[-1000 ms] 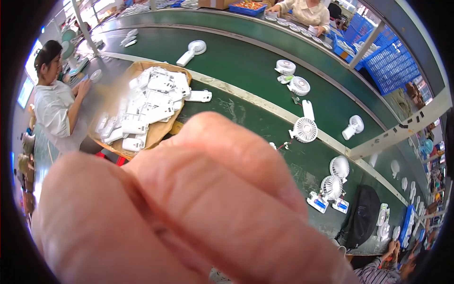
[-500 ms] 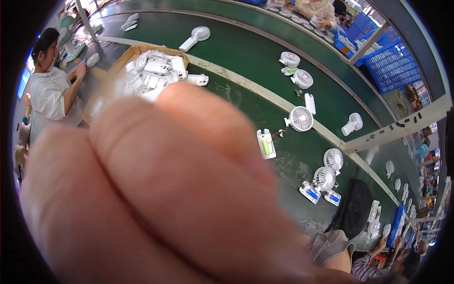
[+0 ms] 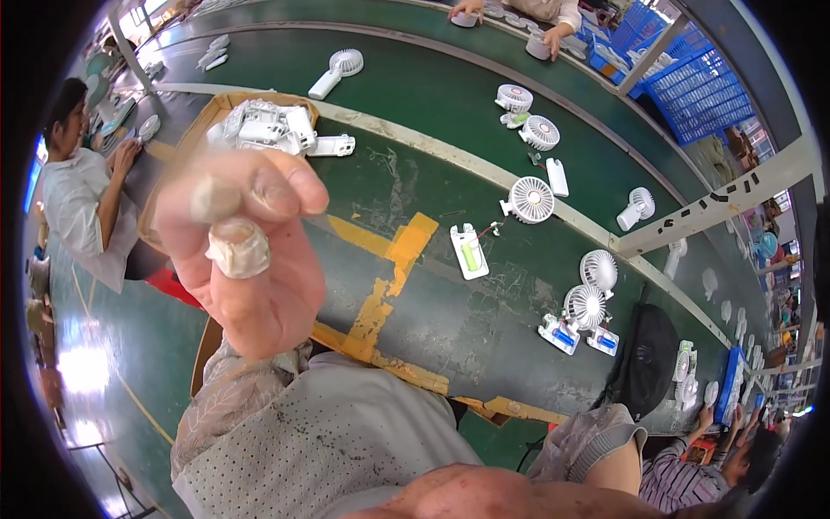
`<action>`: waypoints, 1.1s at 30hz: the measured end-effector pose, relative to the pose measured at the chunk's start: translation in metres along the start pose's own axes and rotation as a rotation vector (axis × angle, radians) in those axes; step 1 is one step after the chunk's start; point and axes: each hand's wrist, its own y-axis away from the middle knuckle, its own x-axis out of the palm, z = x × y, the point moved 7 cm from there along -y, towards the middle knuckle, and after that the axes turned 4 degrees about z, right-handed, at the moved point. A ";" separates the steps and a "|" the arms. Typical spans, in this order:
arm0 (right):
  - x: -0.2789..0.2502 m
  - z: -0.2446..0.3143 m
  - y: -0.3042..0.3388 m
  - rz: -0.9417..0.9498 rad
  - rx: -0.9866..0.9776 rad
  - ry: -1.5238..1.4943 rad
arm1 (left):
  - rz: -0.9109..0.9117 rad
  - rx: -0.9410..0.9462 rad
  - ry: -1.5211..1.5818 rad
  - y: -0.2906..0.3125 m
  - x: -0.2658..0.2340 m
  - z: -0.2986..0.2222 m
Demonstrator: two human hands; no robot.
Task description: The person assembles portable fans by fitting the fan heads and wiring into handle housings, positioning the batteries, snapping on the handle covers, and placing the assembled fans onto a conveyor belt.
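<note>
My left hand (image 3: pixel 259 251) is raised at the left, palm side showing and fingers curled in. Whitish coverings wrap the thumb tip and one fingertip, which sit close together; no object shows between them. Behind this hand stands a carton (image 3: pixel 220 105) of white plastic housings (image 3: pixel 264 125). At the lower edge, very near the camera, is part of my right hand (image 3: pixel 471 493); its fingers are hidden. On the bench ahead lie an open fan handle with a green battery (image 3: pixel 469 253), wired to a white fan head (image 3: pixel 530 200), and two fan heads (image 3: pixel 585 306) beside open handles with blue batteries (image 3: pixel 564 336).
A conveyor (image 3: pixel 415 112) with scattered handheld fans (image 3: pixel 337 71) runs beyond a pale rail. A black bag (image 3: pixel 648 363) lies at the right, below a metal post (image 3: pixel 726 195). Blue crates (image 3: pixel 700 104) stand far right. Co-workers sit at left (image 3: pixel 82 208), far side and lower right.
The large blurred hand that covered most of the view has dropped to the lower edge. My left hand, the taped bench and my lap now show.
</note>
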 end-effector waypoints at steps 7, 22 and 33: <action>0.001 0.002 0.003 -0.010 0.005 0.021 | -0.044 -0.055 0.009 0.004 0.003 0.009; -0.003 0.011 0.001 0.020 -0.008 0.133 | -0.072 -0.274 -0.037 0.024 0.000 0.035; -0.004 0.016 -0.010 0.110 -0.027 0.216 | -0.073 -0.338 0.016 0.038 0.000 0.060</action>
